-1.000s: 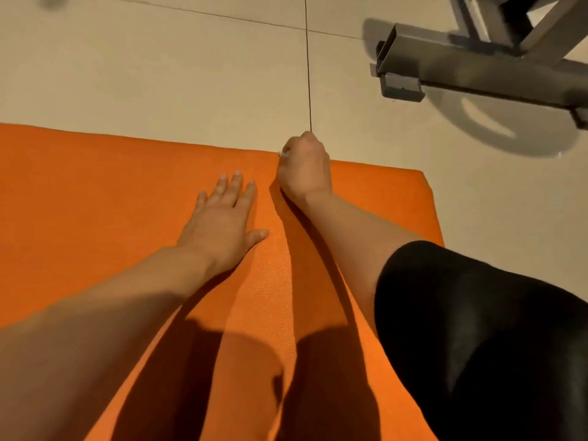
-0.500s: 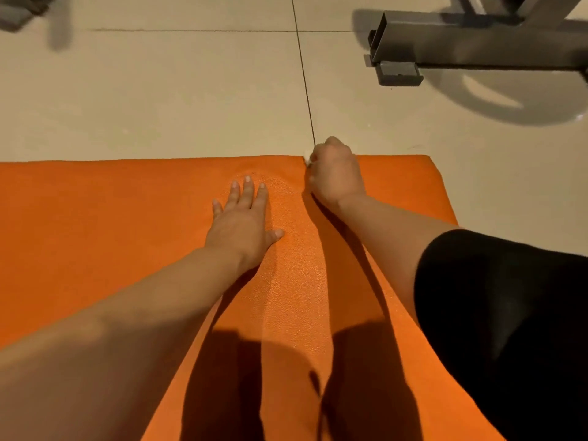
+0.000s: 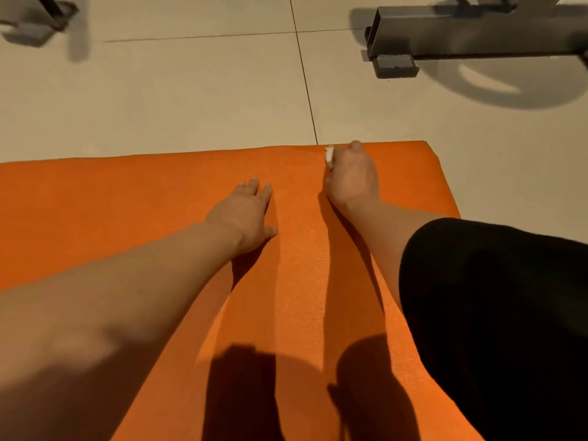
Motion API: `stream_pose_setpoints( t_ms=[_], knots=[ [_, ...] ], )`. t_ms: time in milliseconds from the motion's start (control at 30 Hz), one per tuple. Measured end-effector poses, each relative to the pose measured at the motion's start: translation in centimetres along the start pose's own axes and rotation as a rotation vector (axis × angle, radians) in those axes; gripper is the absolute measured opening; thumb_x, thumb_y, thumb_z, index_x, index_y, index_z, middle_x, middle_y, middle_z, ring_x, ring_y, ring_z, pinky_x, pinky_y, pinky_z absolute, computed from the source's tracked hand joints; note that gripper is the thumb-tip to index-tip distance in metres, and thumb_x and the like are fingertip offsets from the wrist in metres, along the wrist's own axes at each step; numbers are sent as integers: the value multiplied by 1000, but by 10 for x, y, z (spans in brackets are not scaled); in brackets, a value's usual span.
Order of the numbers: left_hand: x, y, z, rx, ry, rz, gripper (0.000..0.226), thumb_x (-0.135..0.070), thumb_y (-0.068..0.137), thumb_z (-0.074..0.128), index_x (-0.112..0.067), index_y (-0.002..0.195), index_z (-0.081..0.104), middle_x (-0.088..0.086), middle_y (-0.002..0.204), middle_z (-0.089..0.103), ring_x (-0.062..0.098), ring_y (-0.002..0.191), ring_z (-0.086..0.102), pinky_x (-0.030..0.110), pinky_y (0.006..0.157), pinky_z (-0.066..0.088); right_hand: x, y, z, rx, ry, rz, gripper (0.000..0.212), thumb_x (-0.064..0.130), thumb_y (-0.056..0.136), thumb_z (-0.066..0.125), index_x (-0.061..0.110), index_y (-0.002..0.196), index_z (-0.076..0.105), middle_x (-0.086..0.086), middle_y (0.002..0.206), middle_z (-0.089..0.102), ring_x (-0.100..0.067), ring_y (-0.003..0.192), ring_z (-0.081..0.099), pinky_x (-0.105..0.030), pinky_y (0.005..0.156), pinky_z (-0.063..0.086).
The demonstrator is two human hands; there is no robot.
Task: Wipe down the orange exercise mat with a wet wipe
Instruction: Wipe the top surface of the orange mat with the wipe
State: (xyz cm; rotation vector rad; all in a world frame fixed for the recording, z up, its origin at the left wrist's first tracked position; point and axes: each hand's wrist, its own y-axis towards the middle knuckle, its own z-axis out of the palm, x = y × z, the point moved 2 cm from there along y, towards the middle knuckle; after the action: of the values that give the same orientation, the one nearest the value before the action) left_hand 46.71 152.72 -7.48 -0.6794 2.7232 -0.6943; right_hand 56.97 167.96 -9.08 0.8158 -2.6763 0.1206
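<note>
An orange mat (image 3: 159,198) is laid flat on a pale tiled floor (image 3: 191,90), its far edge running across the middle of the view and its far right corner rounded. No writing or label can be read on the mat or anywhere else.

The left hand (image 3: 245,214) is rested palm down on the mat, fingers straight and close together, thumb out to the side; nothing is held in it. The right hand (image 3: 351,178) is placed further forward, just short of the mat's far edge, with its fingers curled under. A small white wipe (image 3: 328,156) is gripped in that hand; only a crumpled bit is seen poking out at the knuckles, against the mat's surface. The two hands are kept apart, with a bare strip of mat between them.

A black sleeve (image 3: 493,313) covers the right upper arm at the lower right. A grey metal frame (image 3: 461,36) is stood on the floor at the upper right, well beyond the mat, and a blurred grey object (image 3: 31,23) is seen at the upper left corner.
</note>
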Motion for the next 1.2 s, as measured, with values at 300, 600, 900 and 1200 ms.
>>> stream_pose_setpoints(
  t_ms=[300, 600, 900, 1200],
  knots=[
    [-14, -20, 12, -21, 5, -26, 84, -45, 94, 54, -17, 155, 3, 8, 162, -5, 25, 149, 1, 38, 117, 19, 41, -40, 10, 147, 52, -252, 17, 5, 91, 52, 3, 106, 59, -15, 118, 49, -33, 97, 56, -31, 68, 35],
    [-22, -28, 20, -11, 0, -22, 83, -38, 95, 57, -20, 155, 4, 10, 162, -4, 31, 148, 1, 39, 117, 18, 3, -55, 0, -1, 69, 64, 29, 5, 92, 53, 1, 121, 54, -15, 127, 44, -31, 106, 51, -31, 78, 39],
    [-20, -49, 31, 38, 2, 9, 82, -39, 95, 56, -25, 155, 1, 8, 161, -9, 28, 149, 1, 37, 117, 17, -20, -58, -16, 48, -8, 171, 30, 4, 91, 56, 2, 121, 52, -18, 129, 43, -34, 103, 55, -32, 69, 37],
    [-30, -65, 40, 66, 48, 13, 78, -38, 98, 52, -27, 154, -1, 7, 161, -10, 33, 148, -1, 43, 117, 23, -13, -72, -15, 112, -52, -38, 20, 5, 96, 49, 0, 115, 55, -18, 122, 47, -36, 98, 55, -33, 68, 35]
  ],
)
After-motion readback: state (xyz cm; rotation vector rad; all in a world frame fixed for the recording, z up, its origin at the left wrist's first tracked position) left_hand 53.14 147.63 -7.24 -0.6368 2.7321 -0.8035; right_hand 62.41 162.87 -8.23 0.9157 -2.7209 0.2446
